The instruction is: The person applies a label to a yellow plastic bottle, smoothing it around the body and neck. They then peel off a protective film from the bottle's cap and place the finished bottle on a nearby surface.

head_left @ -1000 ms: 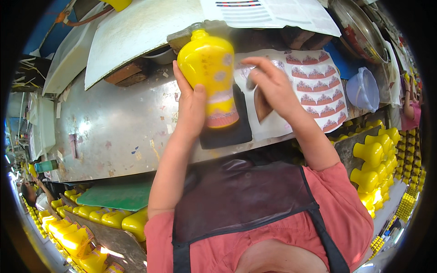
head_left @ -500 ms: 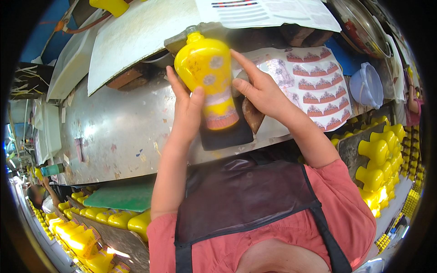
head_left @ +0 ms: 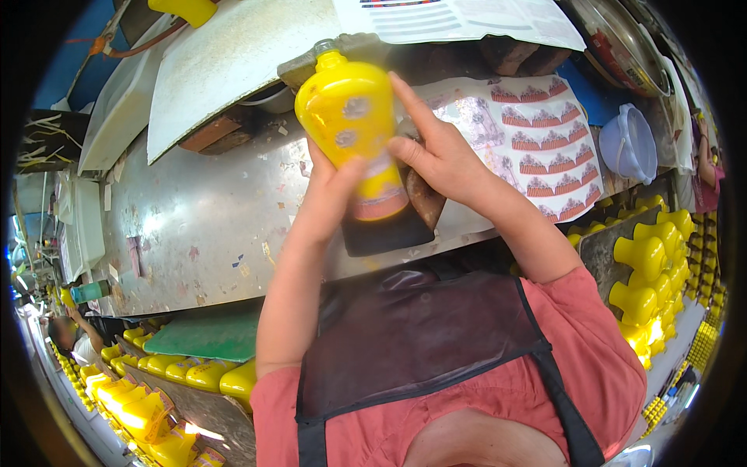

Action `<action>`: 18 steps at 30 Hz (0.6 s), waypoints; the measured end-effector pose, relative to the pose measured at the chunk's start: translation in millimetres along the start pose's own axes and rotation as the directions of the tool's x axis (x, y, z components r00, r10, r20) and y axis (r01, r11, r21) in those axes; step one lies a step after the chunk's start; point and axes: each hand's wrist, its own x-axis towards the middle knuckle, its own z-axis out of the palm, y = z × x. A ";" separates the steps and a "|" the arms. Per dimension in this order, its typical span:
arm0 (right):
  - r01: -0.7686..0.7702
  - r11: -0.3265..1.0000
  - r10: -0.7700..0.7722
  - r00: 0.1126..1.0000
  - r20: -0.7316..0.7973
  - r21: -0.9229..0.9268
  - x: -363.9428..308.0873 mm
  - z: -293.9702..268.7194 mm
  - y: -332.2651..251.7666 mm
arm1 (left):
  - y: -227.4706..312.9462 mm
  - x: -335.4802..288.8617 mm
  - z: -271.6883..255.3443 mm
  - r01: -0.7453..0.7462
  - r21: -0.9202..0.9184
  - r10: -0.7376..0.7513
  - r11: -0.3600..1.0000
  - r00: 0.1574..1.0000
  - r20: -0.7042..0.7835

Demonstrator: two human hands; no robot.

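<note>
A yellow plastic bottle with a red-and-white label near its base is held up above a metal worktable. My left hand grips the bottle from its left side and underneath. My right hand presses against the bottle's right side, forefinger stretched up along it. A dark flat pad lies on the table just beneath the bottle. A sheet of red-and-white labels lies on the table to the right of my right hand.
Many yellow bottles are stacked at the right and along the lower left. A pale translucent bowl sits at the right. A green board lies under the table edge. Another person is at the far left.
My right hand came off the label sheet and moved left onto the bottle's side. The bottle stays raised in my left hand.
</note>
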 end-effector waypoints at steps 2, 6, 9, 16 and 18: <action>0.021 1.000 -0.021 1.000 -0.005 0.005 0.0 -0.6 1.2 | -1.7 0.9 -6.5 0.030 -0.036 -0.031 0.999 0.999 -0.026; 0.105 0.993 -0.108 0.993 -0.052 -0.050 -1.0 3.3 -1.7 | -5.6 -1.3 -2.3 -0.143 -0.063 0.142 0.988 0.990 -0.024; 0.015 0.991 -0.014 1.000 0.010 -0.133 -3.3 6.0 -6.2 | 0.2 -2.8 2.8 -0.105 -0.081 0.106 0.991 0.994 0.010; -0.021 0.993 0.028 0.998 0.059 -0.112 -1.6 7.7 0.0 | 3.9 -0.7 17.2 -0.105 0.060 0.110 0.993 0.991 -0.078; 0.022 0.994 -0.019 0.999 0.033 -0.111 -0.5 10.2 5.7 | 0.7 0.4 18.1 -0.113 0.067 0.119 0.991 0.989 -0.092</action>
